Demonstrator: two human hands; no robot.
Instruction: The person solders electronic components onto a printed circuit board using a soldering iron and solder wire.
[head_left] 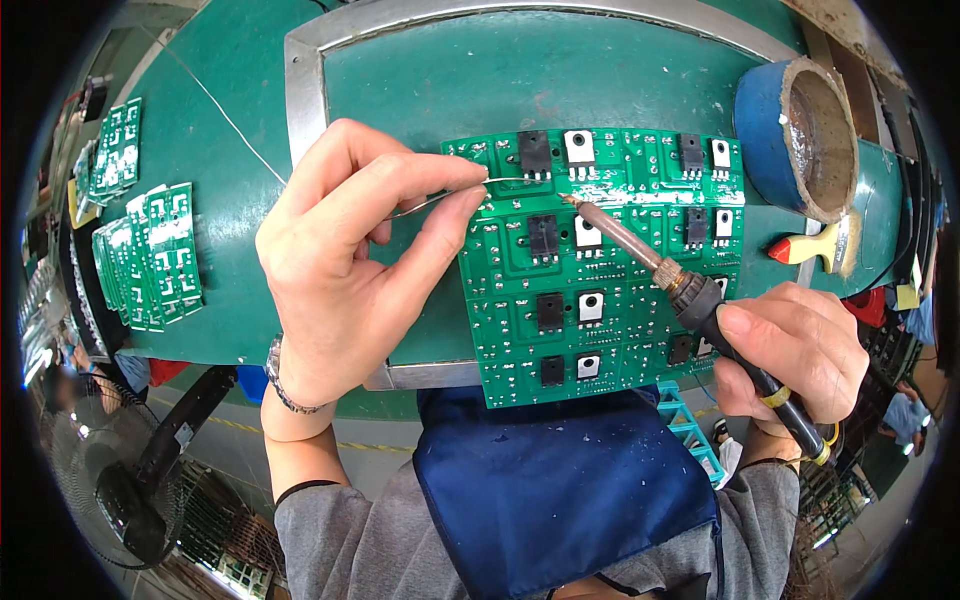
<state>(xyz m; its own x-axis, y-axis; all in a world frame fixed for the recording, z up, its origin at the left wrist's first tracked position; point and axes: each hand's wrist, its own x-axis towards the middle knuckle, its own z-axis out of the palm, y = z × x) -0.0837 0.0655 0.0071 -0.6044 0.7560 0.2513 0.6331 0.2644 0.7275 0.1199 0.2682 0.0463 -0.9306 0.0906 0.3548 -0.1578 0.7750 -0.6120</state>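
A green circuit board panel (630,270) lies before me, bearing rows of black and silver-faced transistors. Between thumb and forefinger, my left hand (350,230) pinches a thin solder wire (508,180), whose end reaches the legs of the top-left black transistor (535,152). My right hand (800,350) is wrapped around the dark handle of a soldering iron (630,240). The iron points up and left, its tip near the legs of the silver-faced transistor (578,147) in the top row. Whether the tip touches the board, I cannot tell.
Stacked smaller circuit boards (150,255) sit at the left of the green table (420,70), inside which a metal frame (303,90) shows. A blue round pot (765,140) and a red-and-yellow brush (815,247) are at the right. A black fan (130,500) stands lower left.
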